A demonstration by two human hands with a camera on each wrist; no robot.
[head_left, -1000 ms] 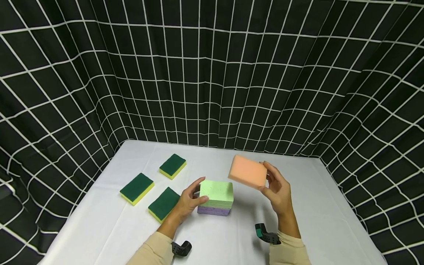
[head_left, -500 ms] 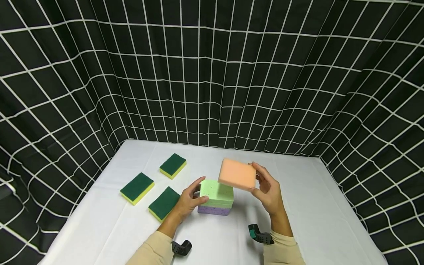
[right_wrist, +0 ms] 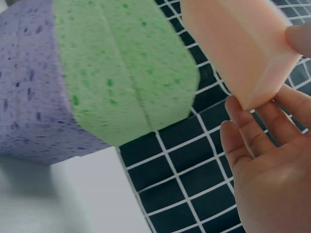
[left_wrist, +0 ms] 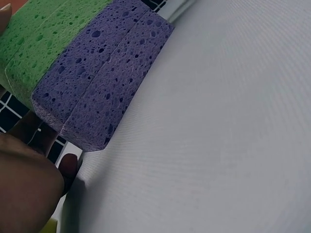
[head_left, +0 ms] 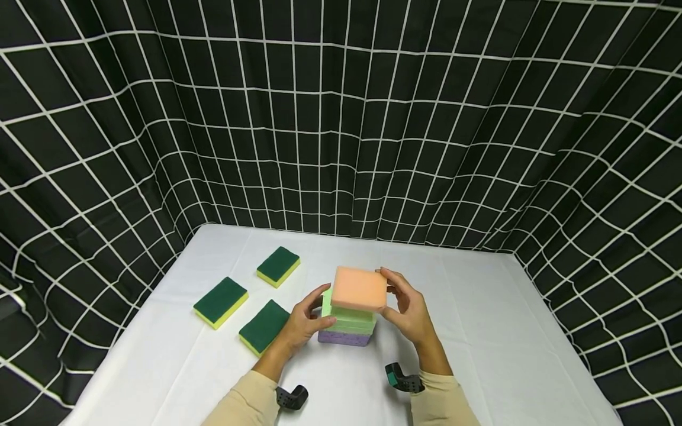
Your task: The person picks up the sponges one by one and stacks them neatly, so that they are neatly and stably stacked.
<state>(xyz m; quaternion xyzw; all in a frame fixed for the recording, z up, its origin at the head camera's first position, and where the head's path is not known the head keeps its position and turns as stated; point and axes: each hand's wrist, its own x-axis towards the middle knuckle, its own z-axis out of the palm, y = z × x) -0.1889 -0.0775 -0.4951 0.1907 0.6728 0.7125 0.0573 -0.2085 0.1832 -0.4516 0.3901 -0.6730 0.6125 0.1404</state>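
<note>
A stack of sponges stands on the white table, two purple sponges [left_wrist: 104, 73] below two light green sponges [right_wrist: 126, 73]. My left hand [head_left: 301, 325] holds the left side of the green sponges, its thumb at the near face and fingers around the far side. Over the stack, slightly tilted, is a plain orange sponge [head_left: 359, 288]. My right hand [head_left: 412, 313] pinches that sponge by its right end, thumb on the near side and fingers on the far side. In the right wrist view a gap shows between the orange sponge and the green top.
Several yellow sponges with dark green scouring tops lie at left: one far back [head_left: 278, 265], one farther left [head_left: 221, 300], and one close by my left forearm [head_left: 264, 325]. Black curtains [head_left: 341, 130] with a white grid rise behind and beside the table [head_left: 511, 343].
My right hand has carried the orange sponge leftward and down, from the right of the stack to just over it. The left hand stays at the green sponges.
</note>
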